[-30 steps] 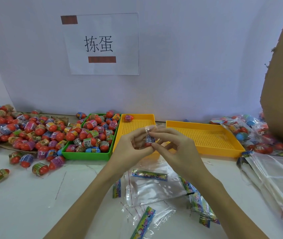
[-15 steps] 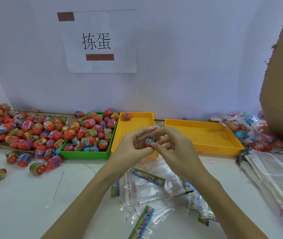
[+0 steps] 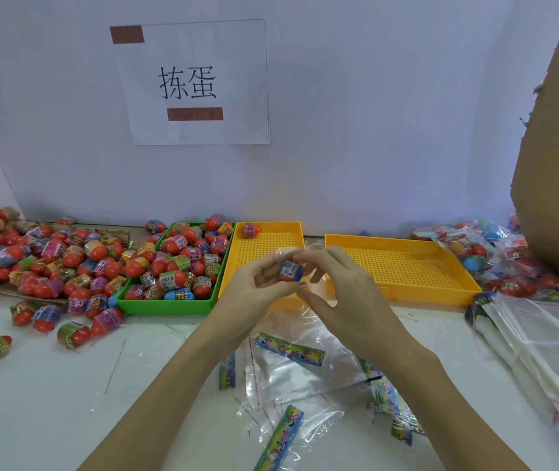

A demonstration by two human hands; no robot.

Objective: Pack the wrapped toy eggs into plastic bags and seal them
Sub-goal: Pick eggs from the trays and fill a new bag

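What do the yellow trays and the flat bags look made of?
Yellow trays: likely moulded plastic, matte; uniform colour, perforated floors, raised rims.
Flat bags: thin clear plastic film, glossy; the table shows through, with creases and glare. Their coloured header strips look printed, material unclear.

Egg tray [image 3: 169, 305] left, two mesh trays [image 3: 404, 266] right of it, bags [image 3: 298, 368] before them on the worktop [image 3: 50, 402].

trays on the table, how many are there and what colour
3, in a row by the wall: a green tray full of toy eggs, a narrow yellow tray behind the hands holding one egg, and a wider yellow tray to its right.
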